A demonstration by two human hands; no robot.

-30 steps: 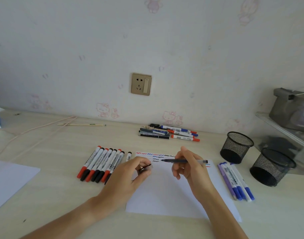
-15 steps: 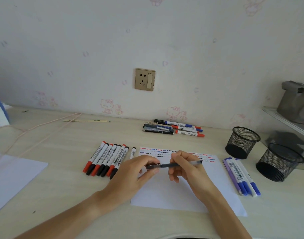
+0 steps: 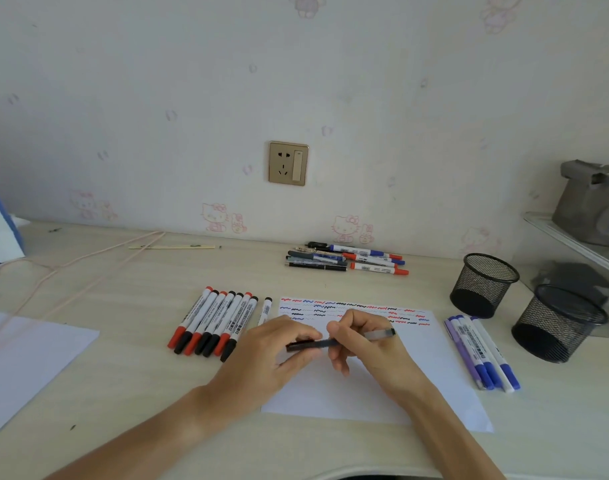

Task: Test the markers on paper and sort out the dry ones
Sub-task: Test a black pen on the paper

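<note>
Fingers of right hand (image 3: pixel 369 344) pinch black pen (image 3: pixel 341 341) barrel; left hand (image 3: pixel 275 355) pinches its cap end, both over test paper (image 3: pixel 431 362). Red/black markers (image 3: pixel 213 322) left of grip, blue markers (image 3: pixel 483 351) right.

Both forearms are bare up to the picture's lower edge, with no sleeve showing. The left hand (image 3: pixel 272 355) and right hand (image 3: pixel 369 344) wear no gloves, rings or watch.

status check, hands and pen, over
Both hands on the pen: left hand pinching the black cap, right hand gripping the barrel. Pen above the paper. Nothing in the way.
</note>
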